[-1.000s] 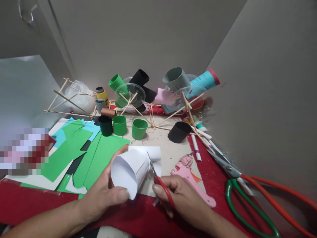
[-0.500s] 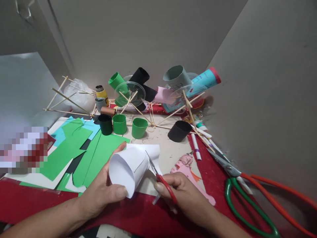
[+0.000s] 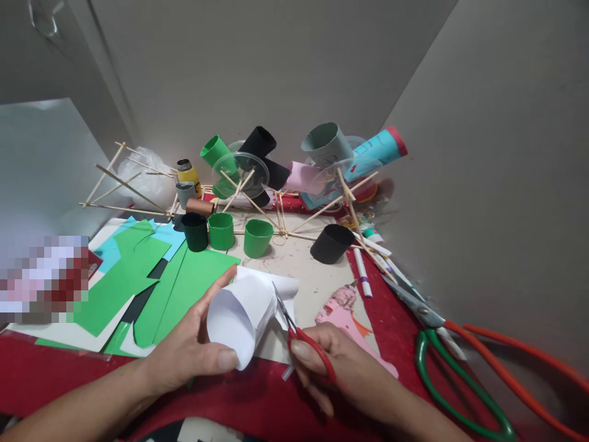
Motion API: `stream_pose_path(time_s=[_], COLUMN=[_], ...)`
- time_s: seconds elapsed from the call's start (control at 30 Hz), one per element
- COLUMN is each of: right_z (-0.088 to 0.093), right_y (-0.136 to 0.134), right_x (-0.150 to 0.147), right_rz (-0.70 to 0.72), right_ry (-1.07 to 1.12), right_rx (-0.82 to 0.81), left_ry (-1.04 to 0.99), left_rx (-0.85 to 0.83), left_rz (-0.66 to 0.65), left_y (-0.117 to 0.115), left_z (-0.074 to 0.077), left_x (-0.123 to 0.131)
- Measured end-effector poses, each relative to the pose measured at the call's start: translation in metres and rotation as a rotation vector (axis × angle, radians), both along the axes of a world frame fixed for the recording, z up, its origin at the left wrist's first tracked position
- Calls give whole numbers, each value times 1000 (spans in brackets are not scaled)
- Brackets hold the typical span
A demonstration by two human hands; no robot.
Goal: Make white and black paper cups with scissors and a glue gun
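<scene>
1. I see my left hand [image 3: 196,351] clamped on a rolled sheet of white paper [image 3: 232,334], thumb at its near rim, fingers around the far side.
2. My right hand [image 3: 338,362] is closed around the handles of small red scissors [image 3: 302,335]; their blades meet the white paper at the roll's right side.
3. The roll is tilted with its open end toward me, above the near part of a beige board [image 3: 317,288] on the red-covered table [image 3: 55,376].
4. Just beyond my right hand I have a pink glue gun [image 3: 352,336], and farther right, big scissors [image 3: 429,315] with orange and green handles.
5. Green sheets [image 3: 200,270] lie to the left of the roll.
6. Behind it I see a black cup [image 3: 195,234], two green cups [image 3: 221,233] and a tilted black tube [image 3: 329,250].
7. Wooden sticks [image 3: 317,215] form frames at the back.
</scene>
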State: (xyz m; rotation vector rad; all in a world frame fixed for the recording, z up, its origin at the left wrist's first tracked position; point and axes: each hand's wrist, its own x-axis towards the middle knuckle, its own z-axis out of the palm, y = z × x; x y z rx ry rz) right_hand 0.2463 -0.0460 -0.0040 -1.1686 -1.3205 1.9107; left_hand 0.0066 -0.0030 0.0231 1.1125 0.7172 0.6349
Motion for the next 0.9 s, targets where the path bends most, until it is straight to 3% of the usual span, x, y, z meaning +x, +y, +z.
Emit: stream_pose_path(time_s=[0.4,0.9], right_z=[5,9], right_y=[1,0], right_x=[1,2], right_rz=[-77,-49], right_ry=[-127,-144], right_rx=[65,19], left_ry=[-18,-3], left_rx=[9,41], left_rz=[-37,-91], left_y=[2,10], left_z=[5,10], left_x=[1,-7])
